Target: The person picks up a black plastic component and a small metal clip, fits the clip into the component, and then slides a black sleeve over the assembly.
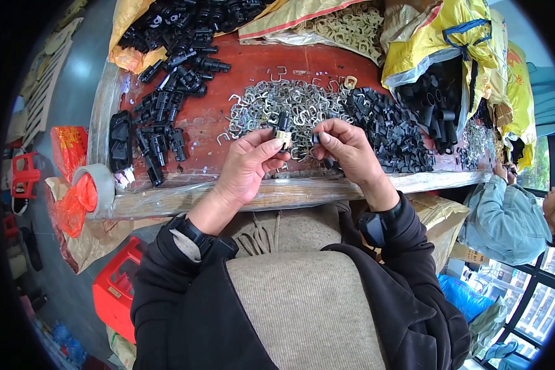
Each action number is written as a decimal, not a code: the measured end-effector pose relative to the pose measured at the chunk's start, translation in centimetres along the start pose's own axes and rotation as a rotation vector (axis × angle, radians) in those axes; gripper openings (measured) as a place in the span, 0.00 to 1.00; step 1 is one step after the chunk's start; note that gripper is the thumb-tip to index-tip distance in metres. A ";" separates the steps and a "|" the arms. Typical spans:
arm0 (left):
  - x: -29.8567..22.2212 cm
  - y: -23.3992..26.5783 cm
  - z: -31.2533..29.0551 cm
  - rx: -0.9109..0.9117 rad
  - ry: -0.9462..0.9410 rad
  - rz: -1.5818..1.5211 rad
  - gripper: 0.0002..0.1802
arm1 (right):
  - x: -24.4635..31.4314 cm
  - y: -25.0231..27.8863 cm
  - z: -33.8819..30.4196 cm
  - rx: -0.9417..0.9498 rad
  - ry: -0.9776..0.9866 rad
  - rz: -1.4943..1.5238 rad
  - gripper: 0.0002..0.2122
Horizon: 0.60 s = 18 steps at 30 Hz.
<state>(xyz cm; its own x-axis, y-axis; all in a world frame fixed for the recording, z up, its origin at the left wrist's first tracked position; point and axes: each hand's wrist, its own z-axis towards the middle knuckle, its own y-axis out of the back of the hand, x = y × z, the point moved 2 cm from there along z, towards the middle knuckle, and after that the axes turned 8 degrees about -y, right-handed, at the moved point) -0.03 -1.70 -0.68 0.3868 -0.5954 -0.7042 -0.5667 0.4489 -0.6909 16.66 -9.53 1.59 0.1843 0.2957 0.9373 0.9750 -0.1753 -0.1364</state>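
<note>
My left hand [245,161] is closed on a black cylindrical plastic fitting [283,122] with a cream-coloured piece round its lower part, held upright between thumb and fingers. Just to its right, my right hand [353,152] pinches a small black piece [316,139] between thumb and forefinger; the fingers partly hide it. Both hands are above the table's near edge. Behind them lies a heap of U-shaped metal clips [268,98]. A pile of small black plastic pieces [391,132] spreads beyond my right hand.
Black fittings [166,92] lie along the red table's [225,65] left side. Behind are a sack of beige clips [351,31] and a yellow sack [425,52] near black tubes [435,114]. A tape roll [100,188] hangs at the left corner; another person [505,213] works at right.
</note>
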 end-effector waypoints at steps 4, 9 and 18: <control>0.1 0.0 0.0 0.023 0.035 0.028 0.11 | 0.1 -0.5 0.1 0.055 0.003 0.013 0.06; 0.2 -0.4 -0.1 0.057 0.092 0.044 0.14 | 1.1 -2.3 -0.4 0.106 0.129 -0.127 0.06; 0.2 -0.8 -0.2 0.138 0.083 0.098 0.14 | 2.5 -3.5 -0.3 -0.236 0.601 -0.767 0.07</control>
<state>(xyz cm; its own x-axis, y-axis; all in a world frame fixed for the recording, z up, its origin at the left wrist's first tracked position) 0.33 -2.34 -0.28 0.2696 -0.5948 -0.7573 -0.4917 0.5912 -0.6394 13.65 -8.46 4.51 -0.6403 -0.1052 0.7609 0.7428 -0.3369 0.5785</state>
